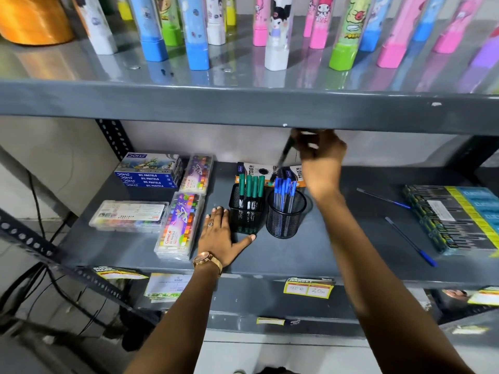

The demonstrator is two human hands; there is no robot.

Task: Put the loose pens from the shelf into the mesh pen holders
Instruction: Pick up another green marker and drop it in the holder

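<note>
Pens are sitting in two places: two loose ones, the nearer [411, 242] and the farther [383, 197], are lying on the shelf [310, 255] at about three o'clock from the holders, well apart from them, while a dark pen [285, 153] is hanging tip-down from the right hand [320, 152]. That hand is blurring with motion at about twelve o'clock above the round holder [285, 215], its fingers [307, 145] closing around the pen's upper end, though how firmly I cannot tell. The left hand [221, 236] is lying flat on the shelf, fingers spread and gripping nothing, its thumb touching the base of the square holder [245, 211], which is carrying green-capped pens [251, 186]. The round holder is already crowding with blue pens [283, 193].

The risks, as I judge them: the raised hand is working just under the upper shelf edge [243, 103], so lifting higher could be knocking knuckles or the pen against it. A fast descent could be jamming the tip against the blue caps and tipping the round holder, which nothing is steadying. A dark pen may also be going among the wrong colour. The card packet [270, 171] at twelve o'clock behind the holders could be catching the tip.
</note>
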